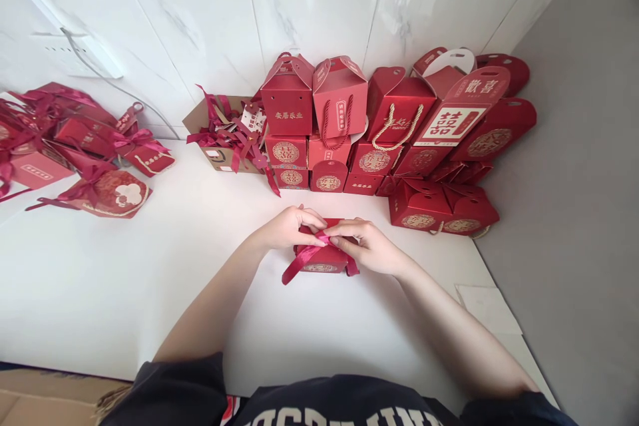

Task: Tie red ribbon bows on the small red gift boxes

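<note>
A small red gift box (319, 265) with a gold round emblem stands on the white table in front of me. Crimson ribbon (301, 265) is gathered over its top, one tail hanging off the left side and another off the right. My left hand (294, 227) pinches the ribbon from the left, thumb and fingers closed. From the right, my right hand (367, 246) pinches the same ribbon close to the left thumb. The fingers cover much of the box top and the middle of the ribbon.
Red gift boxes (374, 158) are stacked along the tiled wall, some with rope handles. An open cardboard box (224, 161) holds loose ribbons and tags. Several ribbon-tied boxes (82, 140) lie in a heap at the left. A grey wall (564, 180) bounds the right side.
</note>
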`<action>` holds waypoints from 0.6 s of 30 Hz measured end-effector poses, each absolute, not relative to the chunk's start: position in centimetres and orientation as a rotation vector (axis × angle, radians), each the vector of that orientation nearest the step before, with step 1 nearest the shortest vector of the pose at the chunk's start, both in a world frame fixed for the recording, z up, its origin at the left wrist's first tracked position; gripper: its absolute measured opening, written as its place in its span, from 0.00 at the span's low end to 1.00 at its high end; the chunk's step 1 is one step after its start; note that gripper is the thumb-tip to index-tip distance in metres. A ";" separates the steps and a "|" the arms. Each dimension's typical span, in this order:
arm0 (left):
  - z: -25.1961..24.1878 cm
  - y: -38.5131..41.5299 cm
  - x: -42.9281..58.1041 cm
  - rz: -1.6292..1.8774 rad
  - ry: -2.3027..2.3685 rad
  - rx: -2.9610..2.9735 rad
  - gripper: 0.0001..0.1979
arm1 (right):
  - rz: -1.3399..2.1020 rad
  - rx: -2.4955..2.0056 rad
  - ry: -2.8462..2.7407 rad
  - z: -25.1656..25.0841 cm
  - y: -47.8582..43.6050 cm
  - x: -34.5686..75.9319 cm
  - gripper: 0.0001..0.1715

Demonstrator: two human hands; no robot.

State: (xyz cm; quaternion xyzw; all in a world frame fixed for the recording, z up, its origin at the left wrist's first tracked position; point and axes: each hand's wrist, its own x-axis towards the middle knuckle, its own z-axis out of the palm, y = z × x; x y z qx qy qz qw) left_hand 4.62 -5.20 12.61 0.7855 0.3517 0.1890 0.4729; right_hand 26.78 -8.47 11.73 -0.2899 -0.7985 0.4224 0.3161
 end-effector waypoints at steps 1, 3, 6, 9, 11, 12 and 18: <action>12.7 -5.2 4.6 0.460 0.859 1.925 0.10 | 1.063 -0.773 -2.133 11.7 -8.5 26.7 0.14; 12.9 -5.3 4.6 0.453 0.840 1.940 0.11 | 0.978 -0.798 -2.181 11.6 -8.5 26.6 0.14; 12.9 -5.4 4.7 0.474 0.840 1.925 0.12 | 0.867 -0.845 -2.234 11.6 -8.7 26.6 0.14; 12.7 -5.4 4.9 0.505 0.895 1.883 0.11 | 0.913 -0.896 -2.213 11.8 -8.9 26.7 0.12; 12.6 -5.4 4.9 0.505 0.911 1.889 0.10 | 1.046 -0.952 -2.093 11.8 -9.0 26.7 0.10; 12.5 -5.4 4.9 0.509 0.915 1.893 0.10 | 1.098 -0.987 -2.020 11.7 -9.0 26.7 0.10; 12.4 -5.7 4.8 0.522 0.861 1.694 0.13 | 1.017 -1.076 -1.932 10.6 -8.5 26.2 0.10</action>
